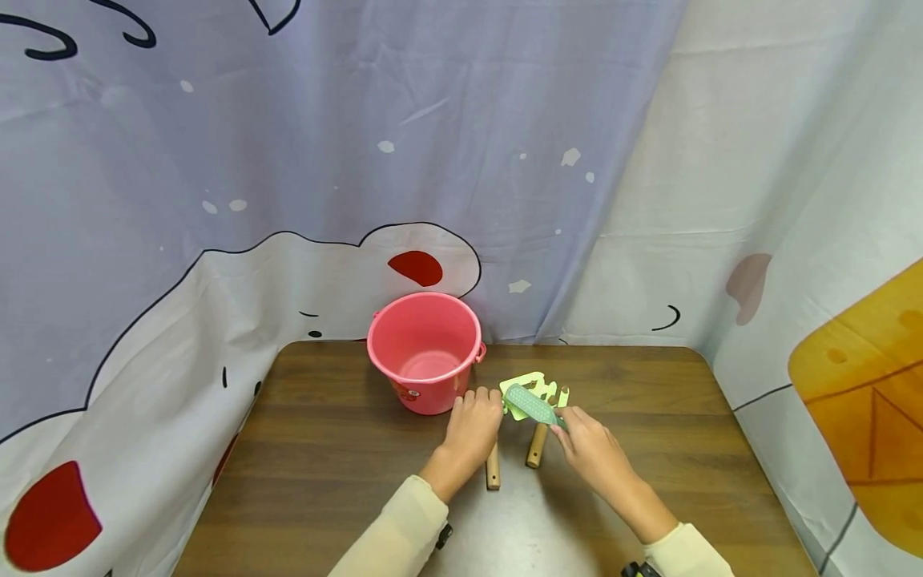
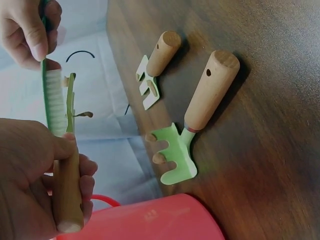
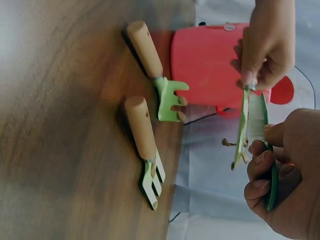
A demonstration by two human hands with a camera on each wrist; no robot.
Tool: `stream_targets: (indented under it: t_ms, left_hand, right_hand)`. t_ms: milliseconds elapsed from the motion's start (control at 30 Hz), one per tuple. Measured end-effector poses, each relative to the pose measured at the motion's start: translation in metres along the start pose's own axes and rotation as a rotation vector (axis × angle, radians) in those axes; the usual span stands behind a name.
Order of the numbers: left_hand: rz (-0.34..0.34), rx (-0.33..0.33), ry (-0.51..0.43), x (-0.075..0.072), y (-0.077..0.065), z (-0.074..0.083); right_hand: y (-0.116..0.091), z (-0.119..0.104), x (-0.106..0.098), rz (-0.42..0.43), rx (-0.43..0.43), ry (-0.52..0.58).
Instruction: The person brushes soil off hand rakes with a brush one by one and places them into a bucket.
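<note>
My left hand (image 1: 469, 429) grips the wooden handle (image 2: 67, 195) of a small garden tool. Its light green head (image 3: 242, 127) shows edge-on in the wrist views, with brown lumps stuck to it. In my right hand (image 1: 594, 453) is a green brush (image 1: 530, 403), its white bristles (image 2: 56, 102) turned towards that head and right at its surface. Below the hands, a light green hand rake (image 2: 175, 152) and a small garden fork (image 3: 151, 185) lie on the table, both wooden-handled and bearing brown lumps.
A pink bucket (image 1: 425, 393) stands at the back of the brown wooden table (image 1: 346, 481), just beyond my left hand. Behind the table hangs a printed curtain (image 1: 324, 160), which continues along both sides.
</note>
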State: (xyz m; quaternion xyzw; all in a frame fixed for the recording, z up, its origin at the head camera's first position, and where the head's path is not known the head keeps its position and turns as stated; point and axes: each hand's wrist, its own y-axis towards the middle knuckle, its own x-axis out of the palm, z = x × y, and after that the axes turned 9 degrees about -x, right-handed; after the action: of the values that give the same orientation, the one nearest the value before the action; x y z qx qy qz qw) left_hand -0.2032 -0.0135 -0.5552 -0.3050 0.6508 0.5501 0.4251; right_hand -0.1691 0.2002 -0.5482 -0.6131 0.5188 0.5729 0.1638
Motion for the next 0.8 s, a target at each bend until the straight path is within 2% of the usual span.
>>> stream_targets:
  t_ms: [200,500,800]
  left_hand:
    - [-0.020,-0.003,0.007,0.002,-0.001,0.003]
    - [-0.026,-0.006,0.023,0.002,-0.002,0.002]
    - [-0.024,-0.017,0.007,0.000,-0.001,-0.001]
  right_hand:
    - [-0.003,0.002,0.005,0.006,0.017,-0.001]
    - [-0.004,0.016,0.007,0.025,0.050,-0.016]
    - [-0.003,0.026,0.007,0.061,0.028,-0.018]
